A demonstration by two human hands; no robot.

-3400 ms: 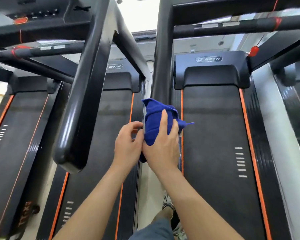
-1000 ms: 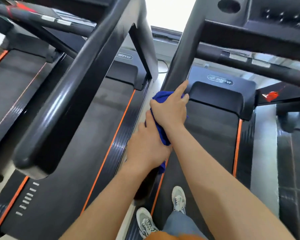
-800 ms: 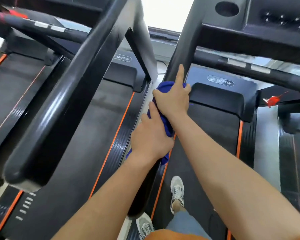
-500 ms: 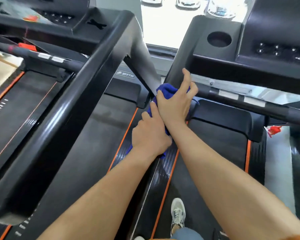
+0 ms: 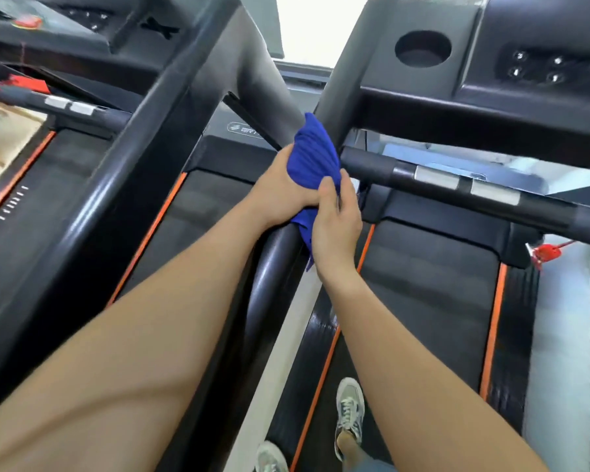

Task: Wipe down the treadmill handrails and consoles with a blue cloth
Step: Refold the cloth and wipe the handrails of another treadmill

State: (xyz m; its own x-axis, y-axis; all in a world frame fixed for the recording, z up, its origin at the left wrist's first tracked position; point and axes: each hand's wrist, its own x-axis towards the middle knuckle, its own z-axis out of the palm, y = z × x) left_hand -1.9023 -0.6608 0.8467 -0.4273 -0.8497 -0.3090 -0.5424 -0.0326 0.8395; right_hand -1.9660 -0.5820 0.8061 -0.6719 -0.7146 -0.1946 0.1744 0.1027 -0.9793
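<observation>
Grey shoe [image 5: 349,412] planted on the belt. Up the handrail [image 5: 273,264], right hand [image 5: 338,229] and left hand [image 5: 280,190] meet, each grip curled tight round the blue cloth [image 5: 315,155], which is bunched on the rail just below the console [image 5: 470,80].

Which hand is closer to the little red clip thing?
Right. The right hand grips the blue cloth left of the red clip, apart from it; the left hand holds the cloth even farther left.
</observation>
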